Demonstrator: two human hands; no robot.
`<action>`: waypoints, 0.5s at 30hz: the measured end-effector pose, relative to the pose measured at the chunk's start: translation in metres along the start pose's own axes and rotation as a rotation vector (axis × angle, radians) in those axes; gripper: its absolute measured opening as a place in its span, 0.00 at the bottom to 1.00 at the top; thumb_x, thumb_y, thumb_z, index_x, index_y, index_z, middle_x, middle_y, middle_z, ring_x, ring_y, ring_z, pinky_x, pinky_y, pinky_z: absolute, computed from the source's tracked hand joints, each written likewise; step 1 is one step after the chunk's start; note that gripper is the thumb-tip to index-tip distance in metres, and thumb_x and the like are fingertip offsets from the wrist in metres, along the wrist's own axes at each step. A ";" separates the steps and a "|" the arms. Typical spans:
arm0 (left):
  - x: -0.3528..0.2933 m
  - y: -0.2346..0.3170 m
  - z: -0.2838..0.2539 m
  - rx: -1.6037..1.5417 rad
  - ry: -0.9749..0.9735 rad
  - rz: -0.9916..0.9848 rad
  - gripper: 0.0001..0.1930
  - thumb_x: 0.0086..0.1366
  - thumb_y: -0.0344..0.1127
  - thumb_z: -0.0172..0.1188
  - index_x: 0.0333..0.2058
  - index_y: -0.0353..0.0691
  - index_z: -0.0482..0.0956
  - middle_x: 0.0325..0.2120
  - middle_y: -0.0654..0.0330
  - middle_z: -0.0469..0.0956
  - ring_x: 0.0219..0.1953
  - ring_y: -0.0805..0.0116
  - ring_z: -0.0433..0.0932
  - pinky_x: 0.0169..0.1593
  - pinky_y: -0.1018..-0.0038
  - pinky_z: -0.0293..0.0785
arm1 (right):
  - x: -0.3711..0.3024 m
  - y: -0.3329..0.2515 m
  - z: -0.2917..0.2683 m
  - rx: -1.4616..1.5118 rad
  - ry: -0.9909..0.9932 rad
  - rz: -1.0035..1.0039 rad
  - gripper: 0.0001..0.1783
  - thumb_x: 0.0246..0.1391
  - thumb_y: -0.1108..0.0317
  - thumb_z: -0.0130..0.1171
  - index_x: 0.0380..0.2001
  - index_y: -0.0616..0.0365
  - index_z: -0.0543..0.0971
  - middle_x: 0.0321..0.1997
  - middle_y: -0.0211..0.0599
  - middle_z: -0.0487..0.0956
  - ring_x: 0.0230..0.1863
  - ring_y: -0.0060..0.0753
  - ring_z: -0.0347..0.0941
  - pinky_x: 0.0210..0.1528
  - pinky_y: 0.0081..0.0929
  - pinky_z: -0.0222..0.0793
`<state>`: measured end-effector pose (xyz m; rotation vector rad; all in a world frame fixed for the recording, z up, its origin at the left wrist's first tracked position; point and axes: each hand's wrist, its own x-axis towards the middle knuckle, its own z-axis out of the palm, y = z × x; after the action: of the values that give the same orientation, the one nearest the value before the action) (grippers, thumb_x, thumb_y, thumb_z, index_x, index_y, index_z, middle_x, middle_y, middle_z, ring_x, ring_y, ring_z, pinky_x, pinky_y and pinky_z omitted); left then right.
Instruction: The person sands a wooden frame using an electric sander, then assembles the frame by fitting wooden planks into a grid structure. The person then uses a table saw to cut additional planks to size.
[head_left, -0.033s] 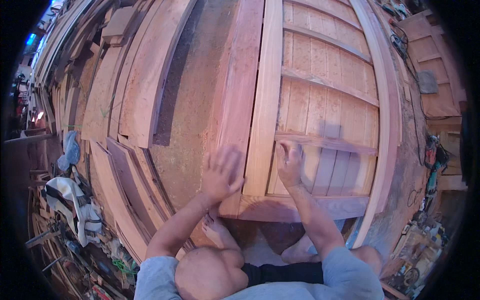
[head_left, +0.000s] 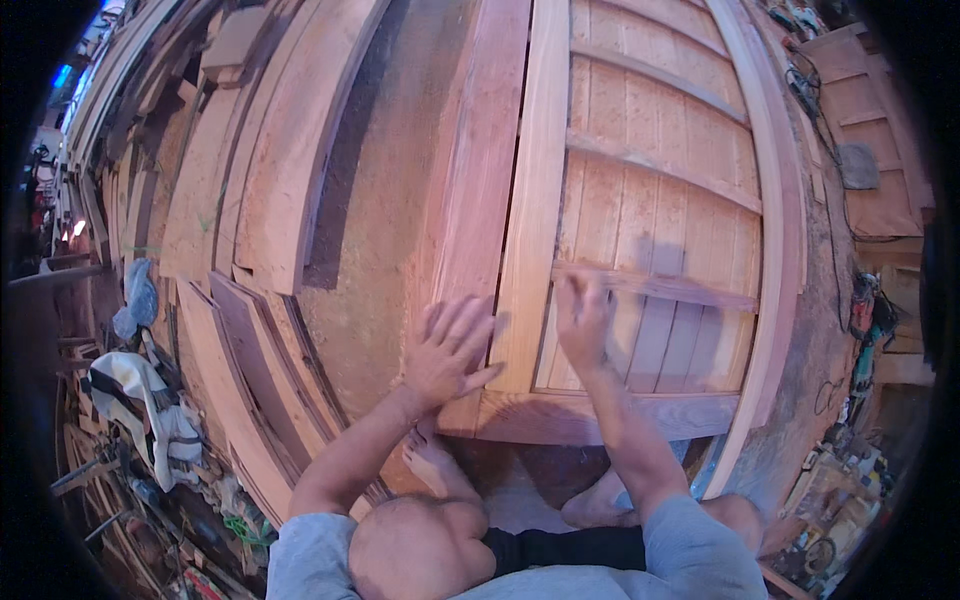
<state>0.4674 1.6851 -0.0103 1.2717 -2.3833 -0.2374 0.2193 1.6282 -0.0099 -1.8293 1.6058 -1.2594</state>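
My left hand (head_left: 446,350) is spread with nothing in it, over the near end of a long reddish board (head_left: 485,150). Whether its palm presses on the board I cannot tell. My right hand (head_left: 583,325) is raised over the near part of a slatted wooden door panel (head_left: 660,240), close to a crosspiece (head_left: 690,290). Its fingers are slightly blurred, pointing forward and apart, and I see nothing held. A pale wooden stile (head_left: 532,220) runs between the two hands, with a narrow dark gap separating it from the reddish board. The near rail (head_left: 620,415) lies below my right forearm.
Long planks (head_left: 290,150) lie stacked on the left, with shorter boards (head_left: 260,350) nearer me. A white and black cloth (head_left: 145,410) and a blue plastic bag (head_left: 138,298) lie farther left. Power tools (head_left: 872,320) with cords stand at the right. My bare feet are below the panel.
My left hand has shifted slightly right, its fingers spreading more. My right hand has moved a little forward, its fingers straightening. The boards and panel appear slightly shifted in view.
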 end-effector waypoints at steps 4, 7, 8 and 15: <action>0.052 -0.013 0.010 -0.182 -0.268 -0.117 0.60 0.50 0.73 0.68 0.75 0.48 0.57 0.77 0.55 0.52 0.78 0.49 0.49 0.78 0.47 0.39 | 0.099 0.043 0.033 0.004 -0.110 0.530 0.35 0.69 0.40 0.54 0.52 0.70 0.76 0.44 0.54 0.84 0.49 0.45 0.81 0.50 0.41 0.74; 0.069 -0.020 0.013 -0.107 -0.424 0.019 0.63 0.45 0.73 0.70 0.75 0.48 0.56 0.77 0.59 0.53 0.78 0.52 0.50 0.78 0.47 0.41 | 0.133 0.071 0.061 0.074 -0.319 0.771 0.36 0.65 0.37 0.54 0.46 0.68 0.79 0.42 0.55 0.84 0.45 0.49 0.81 0.50 0.42 0.74; 0.069 -0.020 0.013 -0.143 -0.431 0.006 0.64 0.44 0.73 0.70 0.76 0.48 0.55 0.77 0.59 0.52 0.78 0.52 0.49 0.78 0.47 0.40 | 0.131 0.075 0.068 -0.047 -0.279 0.761 0.36 0.64 0.37 0.57 0.45 0.67 0.79 0.42 0.53 0.84 0.44 0.44 0.81 0.48 0.39 0.74; 0.062 -0.025 0.020 -0.178 -0.429 -0.016 0.64 0.46 0.73 0.70 0.76 0.45 0.55 0.78 0.58 0.51 0.79 0.50 0.45 0.78 0.44 0.37 | 0.114 0.058 0.100 0.292 0.238 0.687 0.37 0.59 0.37 0.60 0.38 0.71 0.80 0.36 0.60 0.84 0.39 0.59 0.83 0.44 0.51 0.74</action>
<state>0.4473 1.6190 -0.0189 1.2553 -2.6250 -0.7787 0.2600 1.4808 -0.0654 -0.8554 1.8260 -1.3062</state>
